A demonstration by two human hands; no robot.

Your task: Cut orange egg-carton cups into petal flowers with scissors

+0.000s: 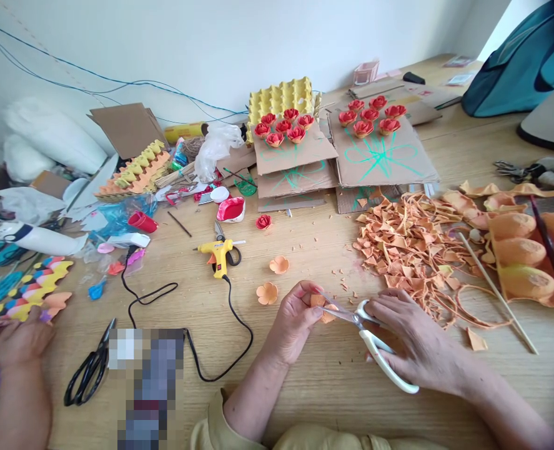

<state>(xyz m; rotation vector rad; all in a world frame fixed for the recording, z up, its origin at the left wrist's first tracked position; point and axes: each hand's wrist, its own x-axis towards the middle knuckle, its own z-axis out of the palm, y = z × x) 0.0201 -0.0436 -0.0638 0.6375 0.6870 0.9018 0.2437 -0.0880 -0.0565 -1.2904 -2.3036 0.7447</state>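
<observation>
My left hand point(296, 320) pinches a small orange egg-carton piece point(324, 310) just above the wooden table point(314, 262). My right hand point(415, 337) grips white-handled scissors point(373, 340), whose blades point left into that piece. Two cut orange flower shapes point(267, 292) lie on the table just left of my left hand. A heap of orange scraps point(408, 247) lies behind my right hand.
A yellow glue gun point(218, 253) with a black cord lies at centre. Black scissors point(89, 369) lie lower left beside another person's hand point(17, 340). Red paper roses point(283, 127) sit on cardboard sheets at the back. Orange egg-carton cups point(523, 250) and a thin wooden stick point(496, 290) lie right.
</observation>
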